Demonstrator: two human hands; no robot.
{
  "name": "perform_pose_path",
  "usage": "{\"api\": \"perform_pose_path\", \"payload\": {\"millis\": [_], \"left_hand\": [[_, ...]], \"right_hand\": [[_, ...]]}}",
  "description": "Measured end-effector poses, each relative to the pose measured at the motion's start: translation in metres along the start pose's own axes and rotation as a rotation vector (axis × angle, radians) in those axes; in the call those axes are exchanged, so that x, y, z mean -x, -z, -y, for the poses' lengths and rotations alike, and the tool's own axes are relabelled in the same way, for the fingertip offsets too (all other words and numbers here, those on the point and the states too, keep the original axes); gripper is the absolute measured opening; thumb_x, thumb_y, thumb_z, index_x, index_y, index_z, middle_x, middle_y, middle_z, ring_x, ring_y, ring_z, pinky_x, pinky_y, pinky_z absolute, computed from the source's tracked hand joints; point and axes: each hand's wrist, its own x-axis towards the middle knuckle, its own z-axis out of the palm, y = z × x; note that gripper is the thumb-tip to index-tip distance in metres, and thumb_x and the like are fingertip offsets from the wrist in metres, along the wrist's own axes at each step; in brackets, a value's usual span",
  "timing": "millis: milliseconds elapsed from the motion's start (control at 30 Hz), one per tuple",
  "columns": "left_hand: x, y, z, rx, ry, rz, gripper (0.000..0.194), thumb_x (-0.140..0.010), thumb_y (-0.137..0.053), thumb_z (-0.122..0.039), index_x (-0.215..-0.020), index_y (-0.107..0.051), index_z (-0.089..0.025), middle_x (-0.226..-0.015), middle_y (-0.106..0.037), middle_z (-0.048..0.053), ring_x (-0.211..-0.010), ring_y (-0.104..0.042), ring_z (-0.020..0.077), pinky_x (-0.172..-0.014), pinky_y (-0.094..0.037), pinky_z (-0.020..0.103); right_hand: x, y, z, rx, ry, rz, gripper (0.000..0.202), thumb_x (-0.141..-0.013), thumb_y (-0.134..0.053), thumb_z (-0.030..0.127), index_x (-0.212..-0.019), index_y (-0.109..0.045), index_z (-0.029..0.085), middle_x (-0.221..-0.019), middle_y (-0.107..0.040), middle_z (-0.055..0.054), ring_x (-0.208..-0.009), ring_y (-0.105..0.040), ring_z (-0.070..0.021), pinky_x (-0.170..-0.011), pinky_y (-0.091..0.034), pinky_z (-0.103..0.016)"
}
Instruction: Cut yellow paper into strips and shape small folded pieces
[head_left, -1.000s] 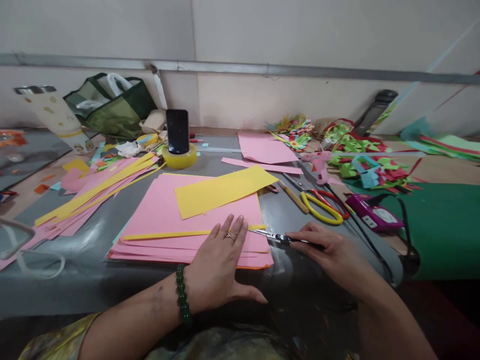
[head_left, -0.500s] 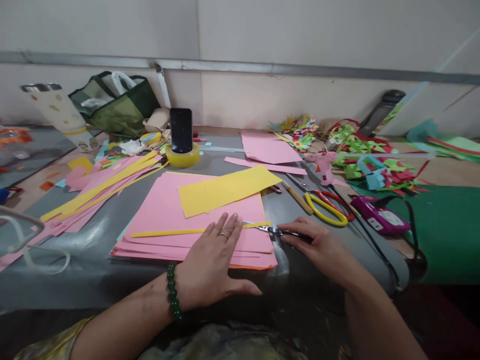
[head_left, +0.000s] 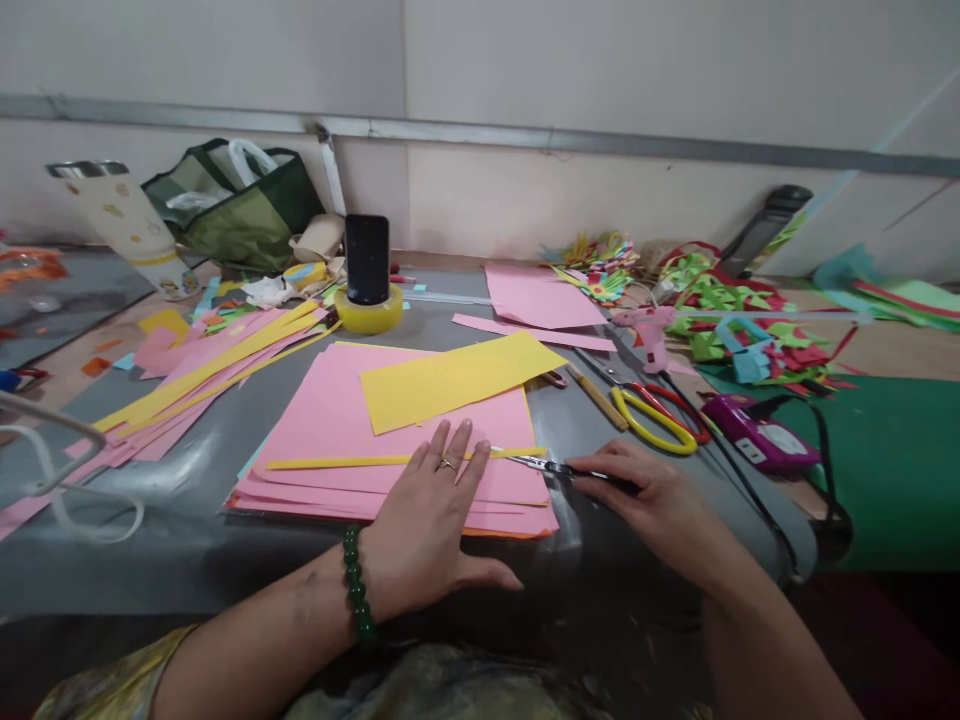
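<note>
A stack of pink paper (head_left: 315, 410) lies on the grey table covering, with a narrow yellow strip (head_left: 330, 463) across it. My left hand (head_left: 431, 515) lies flat over the strip's middle, fingers apart. In my right hand (head_left: 637, 480) is a thin dark tool (head_left: 551, 467) with a metal tip, which I cannot name for sure; its tip points left and lies at the strip's right end. Behind the strip, a wide yellow paper piece (head_left: 457, 380) rests at a slant on the stack.
Scissors (head_left: 660, 418), a wooden-handled tool (head_left: 598, 398), a pink glue gun (head_left: 649, 335) and a purple device (head_left: 765, 435) lie to the right. A phone (head_left: 367, 258) stands in a tape roll (head_left: 369, 312) behind. Cut strips (head_left: 202, 375) are heaped at the left.
My right hand and the tool have shifted slightly right. My left hand stays flat on the strip. The whole view has moved a little.
</note>
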Motion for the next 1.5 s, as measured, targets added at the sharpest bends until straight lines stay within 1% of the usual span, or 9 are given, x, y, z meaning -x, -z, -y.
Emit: {"api": "perform_pose_path", "payload": {"millis": [100,200,467,733,867,1033,1167,1267,1500], "left_hand": [[-0.001,-0.001,0.001,0.005,-0.058,-0.027,0.118,-0.059,-0.034,-0.09,-0.146,-0.021,-0.011,-0.153,-0.011,0.015,-0.14,-0.004,0.0361,-0.112,-0.014,0.054],[-0.002,-0.001,0.003,0.036,-0.095,0.01,0.119,-0.06,-0.033,-0.09,-0.146,-0.019,-0.009,-0.153,-0.013,0.013,-0.14,-0.009,0.0321,-0.113,-0.017,0.048],[-0.003,-0.002,0.002,0.05,-0.074,0.02,0.122,-0.058,-0.033,-0.091,-0.146,-0.018,-0.008,-0.153,-0.011,0.013,-0.14,-0.008,0.0329,-0.113,-0.017,0.048],[-0.001,-0.001,0.004,0.066,-0.072,0.025,0.122,-0.058,-0.032,-0.091,-0.146,-0.018,-0.009,-0.153,-0.011,0.013,-0.14,-0.006,0.0337,-0.113,-0.015,0.049],[-0.007,-0.002,-0.003,0.091,-0.047,0.022,0.122,-0.058,-0.032,-0.091,-0.146,-0.019,-0.009,-0.153,-0.011,0.013,-0.14,-0.006,0.0345,-0.113,-0.017,0.048],[-0.02,-0.003,-0.015,0.121,-0.02,-0.011,0.118,-0.065,-0.028,-0.088,-0.145,-0.017,-0.002,-0.152,-0.013,0.017,-0.14,-0.004,0.0328,-0.113,-0.017,0.046],[-0.013,0.004,-0.006,0.095,-0.038,0.004,0.124,-0.059,-0.029,-0.091,-0.146,-0.016,-0.003,-0.152,-0.008,0.018,-0.14,-0.003,0.0334,-0.114,-0.013,0.049],[-0.003,0.009,0.003,0.067,-0.019,0.06,0.126,-0.056,-0.033,-0.092,-0.146,-0.016,-0.004,-0.152,-0.009,0.019,-0.14,-0.006,0.0354,-0.112,-0.015,0.052],[-0.002,0.003,0.004,0.033,-0.028,0.055,0.126,-0.055,-0.037,-0.091,-0.146,-0.018,-0.006,-0.153,-0.011,0.017,-0.14,-0.005,0.036,-0.112,-0.016,0.052]], "right_hand": [[-0.002,-0.004,0.003,-0.001,0.0,-0.015,0.024,-0.084,-0.056,0.037,-0.098,-0.071,0.025,-0.082,-0.063,-0.003,-0.076,-0.061,-0.0176,-0.069,-0.048,-0.029],[-0.004,-0.007,0.005,0.005,-0.001,-0.027,0.024,-0.084,-0.056,0.037,-0.098,-0.071,0.024,-0.081,-0.063,-0.003,-0.074,-0.06,-0.0174,-0.067,-0.048,-0.029],[0.006,0.0,0.006,0.01,0.002,-0.01,0.025,-0.084,-0.056,0.038,-0.097,-0.072,0.025,-0.079,-0.062,-0.003,-0.072,-0.06,-0.0171,-0.065,-0.047,-0.028],[0.005,-0.006,0.013,-0.02,-0.004,-0.009,0.024,-0.085,-0.055,0.036,-0.099,-0.072,0.024,-0.079,-0.061,-0.003,-0.073,-0.059,-0.0171,-0.066,-0.046,-0.029],[0.003,-0.003,0.011,-0.029,-0.014,0.001,0.024,-0.084,-0.056,0.037,-0.098,-0.071,0.024,-0.079,-0.062,-0.004,-0.074,-0.06,-0.0173,-0.067,-0.047,-0.029],[-0.007,-0.007,0.009,-0.031,-0.023,-0.073,0.019,-0.082,-0.059,0.034,-0.093,-0.067,0.021,-0.085,-0.065,-0.005,-0.078,-0.06,-0.0185,-0.07,-0.048,-0.03],[-0.01,-0.01,0.009,-0.044,0.004,-0.055,0.015,-0.082,-0.059,0.031,-0.09,-0.066,0.021,-0.087,-0.066,-0.005,-0.082,-0.061,-0.0188,-0.074,-0.048,-0.031],[-0.01,-0.011,0.01,-0.033,0.004,-0.053,0.015,-0.083,-0.058,0.032,-0.09,-0.066,0.021,-0.088,-0.067,-0.005,-0.082,-0.061,-0.0194,-0.074,-0.048,-0.032],[-0.002,-0.006,0.01,-0.011,0.007,-0.066,0.017,-0.083,-0.058,0.035,-0.088,-0.068,0.022,-0.083,-0.066,-0.005,-0.079,-0.061,-0.0197,-0.071,-0.048,-0.032]]}}
